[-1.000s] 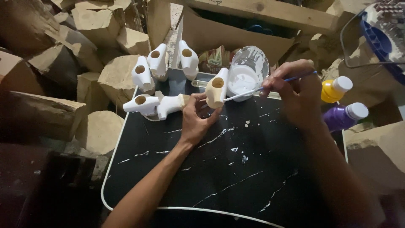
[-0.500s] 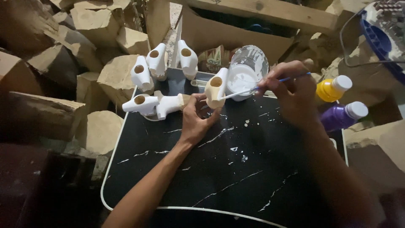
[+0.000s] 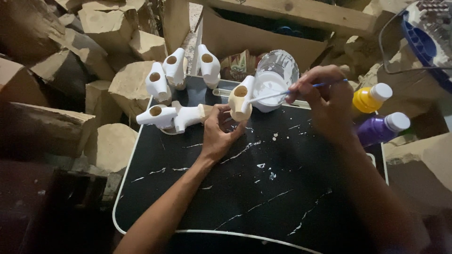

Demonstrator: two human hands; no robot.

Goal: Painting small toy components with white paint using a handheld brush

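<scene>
My left hand (image 3: 219, 131) grips a small hollow wooden piece (image 3: 240, 101), part bare wood, part white. My right hand (image 3: 325, 101) pinches a thin blue-handled paintbrush (image 3: 282, 93) whose white tip lies against that piece. Just behind them stands a clear cup of white paint (image 3: 273, 82). Three white-painted pieces stand at the tray's far left: one (image 3: 156, 84), one (image 3: 175, 68) and one (image 3: 208, 65). A longer painted piece (image 3: 172, 116) lies on its side beside my left hand.
A black marbled tray (image 3: 263, 188) with white paint drips serves as the work surface. A yellow bottle (image 3: 369, 98) and a purple bottle (image 3: 381, 128) lie at its right edge. Rough wood blocks (image 3: 108, 56) pile up on the left; a wooden box (image 3: 263, 28) stands behind.
The brush tip has shifted slightly along the held wooden piece, and my right hand has dipped a little. The left hand keeps its grip in the same place.
</scene>
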